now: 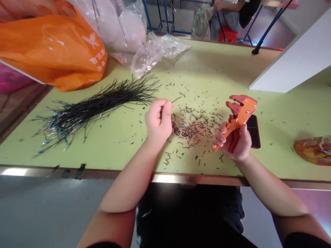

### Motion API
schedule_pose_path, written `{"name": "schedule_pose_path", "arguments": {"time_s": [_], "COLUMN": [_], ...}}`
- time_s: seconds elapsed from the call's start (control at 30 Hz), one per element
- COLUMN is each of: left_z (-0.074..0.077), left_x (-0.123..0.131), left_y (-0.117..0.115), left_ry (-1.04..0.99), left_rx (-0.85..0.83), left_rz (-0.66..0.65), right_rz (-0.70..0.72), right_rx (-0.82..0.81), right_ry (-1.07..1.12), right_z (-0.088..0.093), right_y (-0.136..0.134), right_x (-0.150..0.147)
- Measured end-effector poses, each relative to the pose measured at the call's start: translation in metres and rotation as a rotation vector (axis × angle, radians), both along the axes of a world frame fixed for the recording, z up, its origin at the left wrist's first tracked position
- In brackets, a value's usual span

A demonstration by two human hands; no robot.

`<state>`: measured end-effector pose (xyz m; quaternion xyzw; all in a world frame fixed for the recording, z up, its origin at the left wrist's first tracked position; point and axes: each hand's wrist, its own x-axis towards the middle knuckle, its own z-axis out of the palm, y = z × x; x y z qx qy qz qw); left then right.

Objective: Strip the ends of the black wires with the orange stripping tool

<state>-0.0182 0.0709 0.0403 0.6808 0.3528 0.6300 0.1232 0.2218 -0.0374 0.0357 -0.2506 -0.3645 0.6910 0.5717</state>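
Between the thumb and fingers of my left hand (159, 120) is a thin dark wire (177, 99), its end poking out to the right. My right hand (236, 141) is wrapped round the handles of an orange and red wire stripper (241, 112), whose jaws point up and left. To the left of my left hand lies a long bundle of black wires (103, 103), with small blue and silvery tips at its near-left end. A heap of short black and coppery clippings (193, 131) is scattered on the table between my two hands.
A black phone-like slab (254, 132) lies behind my right hand. An orange bag (57, 48) and clear plastic bags (155, 51) stand at the back left. A white panel (292, 55) rises at right, near an orange-brown container (314, 150). Another person (227, 20) sits beyond the table (219, 69).
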Motion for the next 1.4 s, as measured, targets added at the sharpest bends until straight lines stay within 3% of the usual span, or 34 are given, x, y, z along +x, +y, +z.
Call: {"name": "schedule_pose_path", "arguments": {"time_s": [0.13,0.3,0.57,0.97,1.23,1.4], "left_z": [0.000,-0.003,-0.002,0.000,0.000,0.002], "left_x": [0.006,0.017,0.030,0.033,0.034,0.032], "left_y": [-0.011,-0.022,-0.041,-0.048,-0.052,-0.053], "left_ry": [0.293,0.398,0.423,0.408,0.466,0.477], "left_rx": [0.046,0.107,0.203,0.130,0.134,0.111], "left_rz": [-0.048,-0.054,-0.112,-0.138,-0.140,-0.170], "right_rz": [0.004,0.084,0.037,0.081,-0.064,-0.069], "right_rx": [-0.005,0.076,0.132,0.204,0.054,0.022], "right_ry": [-0.050,-0.086,-0.228,-0.312,-0.303,-0.346], "right_z": [-0.003,-0.013,-0.020,-0.048,-0.040,-0.036], "right_y": [0.002,0.004,0.005,0.002,0.005,0.004], "right_x": [-0.002,-0.013,-0.021,-0.015,-0.019,-0.020]}}
